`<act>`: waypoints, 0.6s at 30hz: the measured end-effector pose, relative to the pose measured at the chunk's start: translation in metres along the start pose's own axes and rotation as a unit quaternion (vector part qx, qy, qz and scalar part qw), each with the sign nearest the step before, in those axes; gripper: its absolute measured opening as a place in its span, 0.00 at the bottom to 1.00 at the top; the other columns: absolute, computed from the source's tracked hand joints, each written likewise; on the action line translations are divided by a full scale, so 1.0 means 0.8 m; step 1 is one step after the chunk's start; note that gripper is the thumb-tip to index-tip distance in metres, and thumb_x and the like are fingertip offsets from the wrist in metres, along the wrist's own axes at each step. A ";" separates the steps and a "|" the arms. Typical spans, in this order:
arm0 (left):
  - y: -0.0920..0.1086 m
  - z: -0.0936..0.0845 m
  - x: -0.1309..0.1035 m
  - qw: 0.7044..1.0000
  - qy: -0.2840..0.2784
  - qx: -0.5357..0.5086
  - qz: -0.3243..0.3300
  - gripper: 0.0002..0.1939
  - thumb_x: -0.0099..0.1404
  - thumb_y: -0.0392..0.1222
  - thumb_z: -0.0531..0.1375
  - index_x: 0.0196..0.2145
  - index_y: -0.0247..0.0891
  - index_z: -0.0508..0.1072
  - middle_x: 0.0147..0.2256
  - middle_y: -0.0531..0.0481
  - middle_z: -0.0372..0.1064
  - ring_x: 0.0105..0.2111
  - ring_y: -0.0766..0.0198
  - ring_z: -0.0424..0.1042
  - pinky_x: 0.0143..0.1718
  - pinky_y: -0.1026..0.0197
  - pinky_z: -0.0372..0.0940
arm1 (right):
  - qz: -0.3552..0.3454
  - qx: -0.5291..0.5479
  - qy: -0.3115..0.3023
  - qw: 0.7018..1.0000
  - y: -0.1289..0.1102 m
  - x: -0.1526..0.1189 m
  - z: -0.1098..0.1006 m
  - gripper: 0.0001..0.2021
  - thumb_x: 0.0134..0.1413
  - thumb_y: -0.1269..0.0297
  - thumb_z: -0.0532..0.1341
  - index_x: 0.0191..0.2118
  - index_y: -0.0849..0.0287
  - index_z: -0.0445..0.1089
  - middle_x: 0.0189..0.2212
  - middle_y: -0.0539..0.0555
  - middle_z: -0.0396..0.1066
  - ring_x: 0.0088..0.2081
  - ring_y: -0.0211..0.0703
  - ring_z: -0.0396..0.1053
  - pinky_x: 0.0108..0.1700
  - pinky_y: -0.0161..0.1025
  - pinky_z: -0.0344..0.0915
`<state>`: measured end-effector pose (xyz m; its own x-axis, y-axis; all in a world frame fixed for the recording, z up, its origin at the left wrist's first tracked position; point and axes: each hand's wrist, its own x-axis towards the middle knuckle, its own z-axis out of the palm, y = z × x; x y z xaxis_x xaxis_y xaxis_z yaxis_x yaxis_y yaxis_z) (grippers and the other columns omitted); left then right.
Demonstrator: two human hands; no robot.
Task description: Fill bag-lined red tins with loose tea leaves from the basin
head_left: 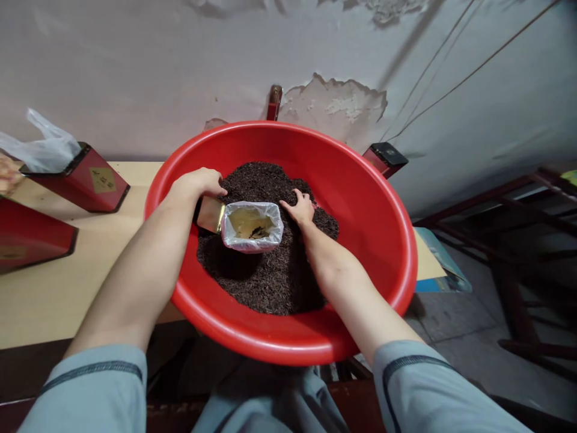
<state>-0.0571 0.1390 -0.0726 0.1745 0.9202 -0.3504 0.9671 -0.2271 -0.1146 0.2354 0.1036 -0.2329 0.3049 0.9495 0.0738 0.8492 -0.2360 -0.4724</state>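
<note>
A large red basin (pixel 374 234) holds a heap of dark, dry tea leaves (pixel 270 282). In the middle of the heap stands a tin (pixel 246 222) lined with a clear plastic bag, a few dark leaves at its bottom. Its gold-coloured lid (pixel 210 214) hangs open to the left. My left hand (pixel 202 182) is just above the lid at the far left of the leaves, fingers bent but apart. To the right of the tin, my right hand (pixel 301 208) rests at the leaves with thumb and fingers spread. Neither hand visibly holds anything.
On the pale table (pixel 121 240) at left stand a red tin (pixel 97 180) with a plastic bag (pixel 47 144) sticking out and another red tin (pixel 31 234). A dark-topped red tin (pixel 385 157) is behind the basin. Wooden furniture (pixel 509 264) stands at right.
</note>
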 end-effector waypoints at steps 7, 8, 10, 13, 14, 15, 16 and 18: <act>-0.013 0.007 0.005 1.000 0.024 -0.016 0.002 0.26 0.65 0.50 0.64 0.60 0.47 0.78 0.59 0.47 0.77 0.57 0.53 0.76 0.54 0.65 0.68 | 0.023 0.017 -0.016 0.999 -0.014 -0.006 -0.013 0.27 0.59 0.56 0.65 0.63 0.53 0.72 0.59 0.65 0.71 0.58 0.59 0.72 0.61 0.52 0.67; -0.014 0.007 0.005 0.999 0.032 -0.024 0.001 0.27 0.65 0.49 0.65 0.61 0.47 0.77 0.59 0.47 0.77 0.58 0.53 0.76 0.55 0.65 0.67 | 0.021 0.025 -0.020 0.999 -0.014 -0.006 -0.018 0.26 0.58 0.57 0.66 0.62 0.54 0.73 0.57 0.64 0.73 0.58 0.58 0.73 0.61 0.52 0.67; -0.016 0.009 0.004 0.998 0.046 -0.039 -0.003 0.28 0.64 0.49 0.65 0.61 0.47 0.77 0.59 0.47 0.76 0.58 0.54 0.75 0.55 0.66 0.67 | 0.013 0.037 -0.024 0.999 -0.013 -0.005 -0.030 0.25 0.56 0.59 0.67 0.60 0.54 0.75 0.54 0.62 0.77 0.56 0.56 0.74 0.61 0.51 0.68; -0.014 0.010 0.001 0.997 0.055 -0.050 -0.004 0.26 0.62 0.48 0.66 0.58 0.47 0.80 0.58 0.47 0.77 0.58 0.54 0.76 0.55 0.66 0.67 | 0.001 0.056 -0.020 0.998 -0.014 0.001 -0.059 0.23 0.55 0.60 0.65 0.57 0.53 0.77 0.48 0.57 0.80 0.50 0.51 0.77 0.57 0.48 0.71; -0.013 0.010 0.000 0.997 0.059 -0.051 -0.002 0.26 0.62 0.47 0.66 0.58 0.46 0.80 0.58 0.47 0.77 0.58 0.54 0.76 0.55 0.66 0.67 | -0.007 0.064 -0.017 0.998 -0.017 0.004 -0.071 0.22 0.54 0.61 0.65 0.56 0.54 0.78 0.46 0.56 0.80 0.48 0.49 0.77 0.56 0.47 0.71; -0.011 0.010 -0.002 0.997 0.064 -0.053 0.002 0.27 0.61 0.47 0.66 0.59 0.46 0.80 0.58 0.46 0.77 0.59 0.54 0.75 0.56 0.66 0.67 | -0.021 0.074 -0.014 0.997 -0.021 0.007 -0.085 0.21 0.53 0.62 0.65 0.54 0.55 0.78 0.45 0.55 0.80 0.47 0.48 0.77 0.55 0.45 0.72; -0.010 0.009 -0.003 0.996 0.072 -0.055 0.007 0.28 0.62 0.47 0.65 0.60 0.45 0.79 0.59 0.45 0.77 0.59 0.53 0.75 0.57 0.65 0.67 | -0.043 0.087 -0.011 0.995 -0.025 0.010 -0.099 0.20 0.52 0.63 0.65 0.52 0.56 0.79 0.43 0.54 0.81 0.46 0.47 0.77 0.54 0.43 0.71; -0.007 0.007 -0.007 0.994 0.087 -0.064 0.018 0.29 0.63 0.46 0.64 0.62 0.42 0.77 0.61 0.43 0.75 0.61 0.52 0.73 0.59 0.63 0.67 | -0.098 0.120 -0.010 0.988 -0.039 0.013 -0.128 0.19 0.47 0.66 0.66 0.47 0.58 0.80 0.41 0.53 0.80 0.45 0.46 0.77 0.55 0.42 0.70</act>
<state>-0.0647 0.1332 -0.0755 0.2291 0.9558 -0.1842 0.9731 -0.2298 0.0178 0.2564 0.0997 -0.1273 0.1336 0.9765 0.1692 0.7633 0.0075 -0.6460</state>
